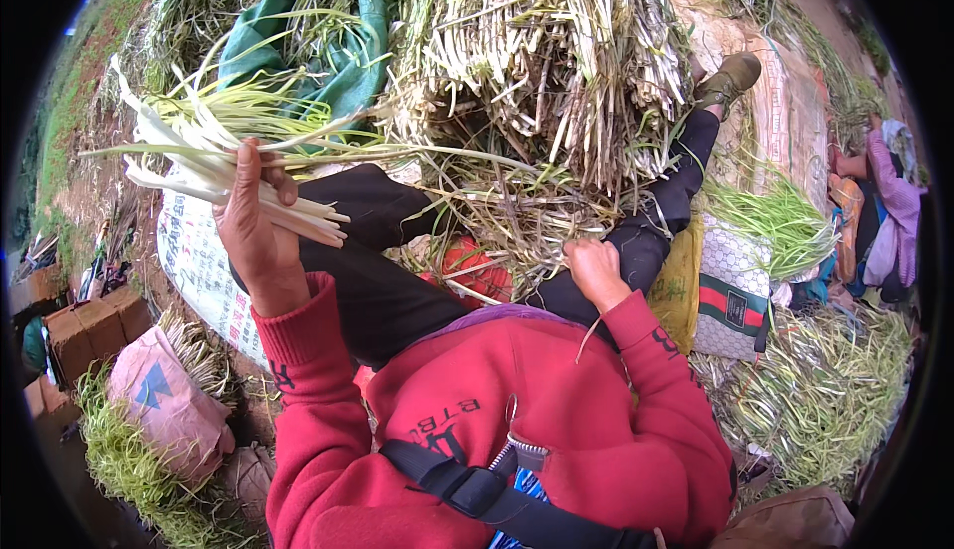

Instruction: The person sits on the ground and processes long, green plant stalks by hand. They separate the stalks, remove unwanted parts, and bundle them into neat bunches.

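Observation:
Raised at the left, my left hand [257, 214] grips a bunch of cleaned white allium stalks [182, 150], their thin green leaves trailing to the right. My right hand [596, 273] rests by my right thigh with the fingers curled, at the edge of loose stalks and peeled husks [529, 217]. Whether anything is inside its fingers is hidden. A thin pale strand [587, 340] hangs beside that wrist. In front of my legs lies a large heap of unpeeled stalks [551, 50], with dry brown outer skins and muddy ends.
Green cloth [365, 35] lies left of the heap. A printed white sack [201, 266] is by my left leg. To the right are a green bunch [790, 228], a patterned bag [734, 288] and a yellow sack [674, 281]. Another person [887, 199] sits at far right.

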Tool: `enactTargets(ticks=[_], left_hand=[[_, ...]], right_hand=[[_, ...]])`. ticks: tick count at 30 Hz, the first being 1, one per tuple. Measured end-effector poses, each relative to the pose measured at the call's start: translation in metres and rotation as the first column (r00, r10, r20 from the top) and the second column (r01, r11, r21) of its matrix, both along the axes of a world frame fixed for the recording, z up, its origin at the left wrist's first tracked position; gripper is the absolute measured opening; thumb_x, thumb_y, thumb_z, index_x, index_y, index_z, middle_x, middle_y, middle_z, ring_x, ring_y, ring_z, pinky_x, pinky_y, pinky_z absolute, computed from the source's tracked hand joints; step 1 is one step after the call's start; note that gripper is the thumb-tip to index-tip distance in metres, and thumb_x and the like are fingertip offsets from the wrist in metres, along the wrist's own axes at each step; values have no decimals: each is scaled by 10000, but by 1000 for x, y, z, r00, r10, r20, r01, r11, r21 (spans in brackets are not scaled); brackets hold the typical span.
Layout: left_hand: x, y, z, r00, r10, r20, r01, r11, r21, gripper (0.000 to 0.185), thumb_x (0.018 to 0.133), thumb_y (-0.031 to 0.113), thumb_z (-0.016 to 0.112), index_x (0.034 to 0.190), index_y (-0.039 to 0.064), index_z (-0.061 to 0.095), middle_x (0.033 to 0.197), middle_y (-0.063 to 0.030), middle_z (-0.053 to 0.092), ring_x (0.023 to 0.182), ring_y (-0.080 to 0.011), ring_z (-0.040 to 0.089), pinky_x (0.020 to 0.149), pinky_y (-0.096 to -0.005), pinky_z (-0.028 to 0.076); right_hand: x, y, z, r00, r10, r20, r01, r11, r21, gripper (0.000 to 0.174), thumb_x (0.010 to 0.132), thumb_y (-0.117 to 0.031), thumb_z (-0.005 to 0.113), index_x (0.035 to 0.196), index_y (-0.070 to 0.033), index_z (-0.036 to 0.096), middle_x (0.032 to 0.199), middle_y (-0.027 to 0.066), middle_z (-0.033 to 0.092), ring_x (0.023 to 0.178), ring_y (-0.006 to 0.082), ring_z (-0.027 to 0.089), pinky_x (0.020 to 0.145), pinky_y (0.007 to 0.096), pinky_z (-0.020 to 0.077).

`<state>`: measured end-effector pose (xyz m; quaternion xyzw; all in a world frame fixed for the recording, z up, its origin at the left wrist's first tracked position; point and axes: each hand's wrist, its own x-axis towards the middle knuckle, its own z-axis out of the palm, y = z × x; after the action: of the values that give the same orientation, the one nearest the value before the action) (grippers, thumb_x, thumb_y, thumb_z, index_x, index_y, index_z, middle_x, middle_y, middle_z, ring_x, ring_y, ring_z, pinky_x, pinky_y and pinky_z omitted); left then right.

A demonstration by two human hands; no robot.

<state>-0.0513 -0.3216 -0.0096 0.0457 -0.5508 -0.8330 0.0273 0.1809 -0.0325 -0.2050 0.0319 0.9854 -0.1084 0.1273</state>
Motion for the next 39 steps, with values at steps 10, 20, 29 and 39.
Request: enactTargets(ticks=[10,20,29,39], left_hand=[[43,68,-40,935,-296,194,296,955,33,109,842,106,604,880,32,533,687,-39,534,528,-101,478,431,-213,358],[65,86,-101,829,-380,410,317,924,215,115,813,110,634,855,58,540,663,-1,528,523,-68,465,450,-194,358],[91,81,-154,706,-481,520,341,874,345,88,790,82,647,814,20,589,643,-16,559,498,-73,480,424,-197,374],[80,58,-168,759,-325,565,134,926,353,107,783,84,660,812,40,567,659,-22,553,512,-73,475,427,-199,382]], right_hand=[[-117,-37,142,720,-94,-688,-297,854,-428,330,743,-296,666,950,-44,625,840,74,627,729,235,589,631,320,466],[-80,-68,97,957,-289,-27,105,432,-896,205,909,-183,517,796,-17,561,566,-6,488,528,56,443,479,220,367],[-26,-55,86,976,-199,91,208,713,-670,165,927,-139,458,855,-3,519,634,31,498,544,118,453,519,259,388],[16,-45,117,890,-161,427,449,475,-757,232,929,-158,445,761,-8,504,615,12,470,561,89,436,536,232,382]])
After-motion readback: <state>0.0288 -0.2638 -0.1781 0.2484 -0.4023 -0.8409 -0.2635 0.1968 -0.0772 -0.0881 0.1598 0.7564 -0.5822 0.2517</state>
